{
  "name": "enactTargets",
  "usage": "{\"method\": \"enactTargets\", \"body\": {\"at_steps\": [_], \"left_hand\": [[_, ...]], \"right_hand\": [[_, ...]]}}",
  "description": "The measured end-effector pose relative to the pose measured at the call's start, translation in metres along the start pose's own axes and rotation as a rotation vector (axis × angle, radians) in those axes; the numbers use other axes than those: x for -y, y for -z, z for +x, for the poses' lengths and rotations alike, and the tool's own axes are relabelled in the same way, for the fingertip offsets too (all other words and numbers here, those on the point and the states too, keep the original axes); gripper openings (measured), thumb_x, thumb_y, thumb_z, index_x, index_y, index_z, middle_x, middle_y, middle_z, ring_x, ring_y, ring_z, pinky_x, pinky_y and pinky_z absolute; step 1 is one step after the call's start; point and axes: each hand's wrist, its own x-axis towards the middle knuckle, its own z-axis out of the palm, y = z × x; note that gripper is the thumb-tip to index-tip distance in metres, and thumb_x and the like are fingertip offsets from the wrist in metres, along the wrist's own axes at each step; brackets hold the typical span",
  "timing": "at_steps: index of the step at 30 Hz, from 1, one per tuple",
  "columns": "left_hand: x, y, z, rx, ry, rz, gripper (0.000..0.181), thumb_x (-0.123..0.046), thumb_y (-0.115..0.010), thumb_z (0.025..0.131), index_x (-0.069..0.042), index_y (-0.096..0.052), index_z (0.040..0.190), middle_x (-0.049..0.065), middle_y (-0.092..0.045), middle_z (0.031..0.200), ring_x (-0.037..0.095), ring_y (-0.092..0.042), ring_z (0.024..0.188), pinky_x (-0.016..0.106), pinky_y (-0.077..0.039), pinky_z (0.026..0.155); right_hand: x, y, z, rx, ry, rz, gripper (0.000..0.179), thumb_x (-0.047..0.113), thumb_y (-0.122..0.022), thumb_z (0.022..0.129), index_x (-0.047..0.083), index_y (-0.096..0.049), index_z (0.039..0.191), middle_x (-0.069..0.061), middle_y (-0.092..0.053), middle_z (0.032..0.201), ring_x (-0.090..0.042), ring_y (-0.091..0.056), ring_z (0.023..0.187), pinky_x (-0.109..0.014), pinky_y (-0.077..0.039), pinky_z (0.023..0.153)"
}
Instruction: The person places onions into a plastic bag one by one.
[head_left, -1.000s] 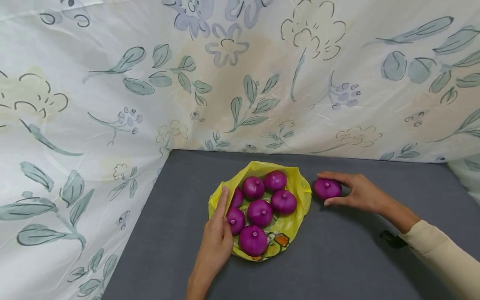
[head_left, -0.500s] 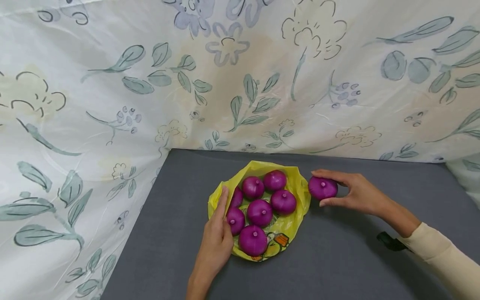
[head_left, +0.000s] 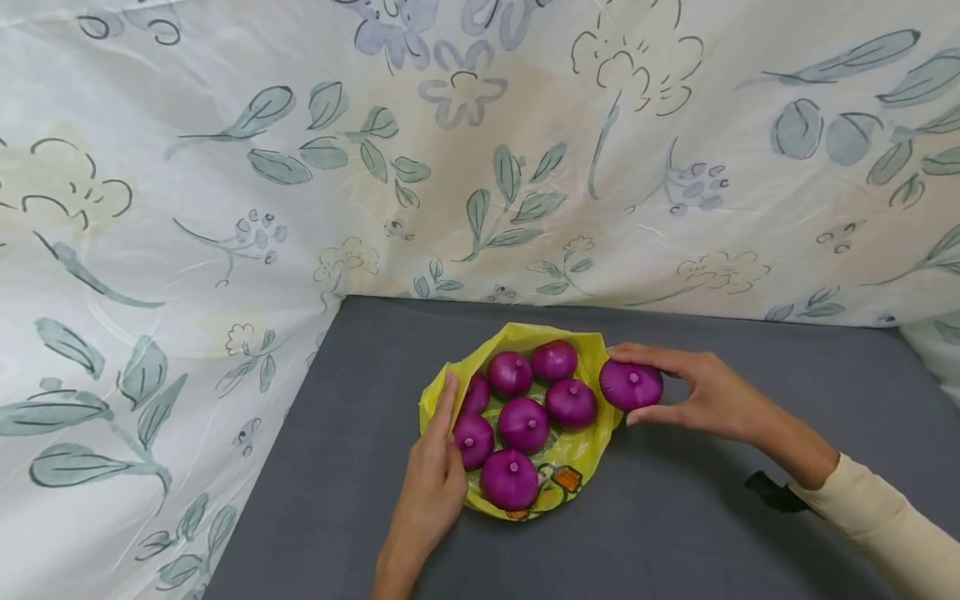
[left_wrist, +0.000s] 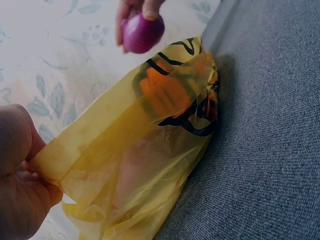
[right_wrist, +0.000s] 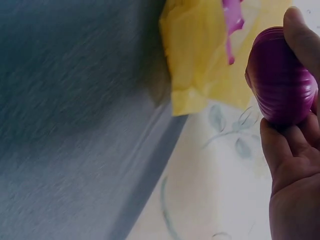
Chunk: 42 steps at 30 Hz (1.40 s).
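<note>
A yellow plastic bag (head_left: pixel 561 450) stands with its mouth spread wide, several purple onions (head_left: pixel 523 424) lying inside. At its left rim is my left hand (head_left: pixel 427 483); the left wrist view has the thumb and fingers pinching the film of the bag (left_wrist: pixel 100 165). My right hand (head_left: pixel 705 387) grips one purple onion (head_left: pixel 632 384) between thumb and fingers, and in the head view this onion overlaps the bag's right rim. Seen from the left wrist, the held onion (left_wrist: pixel 143 33) is raised above the bag's edge. In the right wrist view, fingers wrap the onion (right_wrist: pixel 280 75) from below.
A dark grey cloth-covered table (head_left: pixel 337 433) lies under the bag. Behind it and along the left hangs a white floral curtain (head_left: pixel 480 167). A small dark object (head_left: pixel 776 492) shows at the right sleeve's cuff (head_left: pixel 840 492).
My right hand has moved left with the onion, from beside the bag to its right rim. The left hand keeps its place at the bag's left rim.
</note>
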Motion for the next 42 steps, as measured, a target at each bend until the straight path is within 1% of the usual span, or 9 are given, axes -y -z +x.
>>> {"method": "enactTargets", "body": {"at_steps": [3, 8, 11, 17, 19, 24, 30, 34, 42], "left_hand": [[-0.001, 0.000, 0.000, -0.001, 0.005, 0.001, 0.082, 0.015, -0.044, 0.099, -0.018, -0.024, 0.171, -0.002, -0.034, 0.171, 0.027, -0.051, 0.131, 0.028, -0.042, 0.092], [-0.002, 0.001, 0.000, -0.001, 0.013, -0.003, 0.082, 0.016, -0.044, 0.098, -0.018, -0.025, 0.171, -0.003, -0.034, 0.171, 0.026, -0.051, 0.133, 0.028, -0.041, 0.093], [-0.002, 0.001, 0.000, 0.000, 0.012, -0.009, 0.083, 0.016, -0.043, 0.098, -0.018, -0.024, 0.171, -0.003, -0.033, 0.171, 0.026, -0.050, 0.135, 0.027, -0.041, 0.095], [-0.002, 0.001, 0.000, 0.005, 0.021, -0.017, 0.083, 0.016, -0.043, 0.098, -0.019, -0.024, 0.171, -0.004, -0.033, 0.172, 0.026, -0.050, 0.133, 0.027, -0.042, 0.091], [-0.002, 0.001, -0.001, 0.005, 0.023, -0.017, 0.083, 0.016, -0.043, 0.098, -0.020, -0.024, 0.171, -0.005, -0.033, 0.171, 0.025, -0.050, 0.135, 0.028, -0.040, 0.095], [-0.002, 0.001, -0.001, -0.002, 0.018, -0.008, 0.084, 0.017, -0.043, 0.098, -0.020, -0.024, 0.171, -0.003, -0.034, 0.171, 0.026, -0.052, 0.129, 0.027, -0.044, 0.084], [-0.002, 0.001, -0.001, -0.003, 0.016, -0.007, 0.084, 0.016, -0.044, 0.097, -0.019, -0.025, 0.171, -0.002, -0.034, 0.171, 0.025, -0.051, 0.132, 0.028, -0.042, 0.093], [-0.003, 0.001, -0.001, -0.007, 0.006, -0.007, 0.083, 0.017, -0.044, 0.097, -0.018, -0.026, 0.170, 0.000, -0.034, 0.171, 0.026, -0.051, 0.130, 0.028, -0.045, 0.085], [-0.002, 0.001, -0.003, -0.016, 0.006, -0.001, 0.084, 0.017, -0.044, 0.097, -0.018, -0.026, 0.170, 0.002, -0.035, 0.171, 0.026, -0.052, 0.127, 0.029, -0.044, 0.085]], "right_hand": [[0.011, -0.002, 0.002, 0.017, 0.027, 0.053, 0.084, 0.035, -0.096, 0.077, 0.027, -0.060, 0.152, 0.009, -0.060, 0.151, -0.003, -0.053, 0.139, -0.023, -0.059, 0.085], [0.028, -0.004, 0.004, 0.030, 0.090, 0.082, 0.085, 0.026, -0.098, 0.076, 0.021, -0.060, 0.152, 0.006, -0.059, 0.153, -0.006, -0.048, 0.145, -0.020, -0.055, 0.094], [0.036, -0.005, 0.004, 0.039, 0.096, 0.076, 0.085, 0.029, -0.097, 0.076, 0.022, -0.060, 0.152, 0.007, -0.058, 0.153, -0.011, -0.049, 0.146, -0.019, -0.051, 0.100], [0.051, -0.007, 0.004, 0.045, 0.111, 0.065, 0.084, 0.034, -0.096, 0.077, 0.024, -0.059, 0.152, 0.006, -0.058, 0.154, -0.018, -0.049, 0.147, -0.018, -0.048, 0.105], [0.054, -0.006, 0.004, 0.042, 0.124, 0.073, 0.083, 0.035, -0.096, 0.078, 0.023, -0.060, 0.152, 0.005, -0.059, 0.153, -0.018, -0.049, 0.147, -0.018, -0.046, 0.106], [0.062, -0.007, 0.003, 0.030, 0.154, 0.115, 0.084, 0.030, -0.097, 0.076, 0.020, -0.060, 0.151, 0.000, -0.060, 0.152, -0.014, -0.052, 0.143, -0.018, -0.048, 0.104], [0.070, -0.014, 0.002, 0.007, 0.205, 0.198, 0.088, 0.019, -0.100, 0.070, 0.012, -0.061, 0.149, -0.006, -0.061, 0.151, -0.014, -0.052, 0.144, -0.018, -0.051, 0.099], [0.078, -0.020, 0.003, 0.024, 0.237, 0.245, 0.088, 0.019, -0.099, 0.072, 0.010, -0.060, 0.149, -0.009, -0.059, 0.153, -0.015, -0.051, 0.145, -0.019, -0.053, 0.098], [0.084, -0.031, 0.004, 0.030, 0.264, 0.273, 0.088, 0.020, -0.099, 0.072, 0.010, -0.060, 0.149, -0.012, -0.056, 0.155, -0.018, -0.049, 0.147, -0.020, -0.053, 0.099]]}}
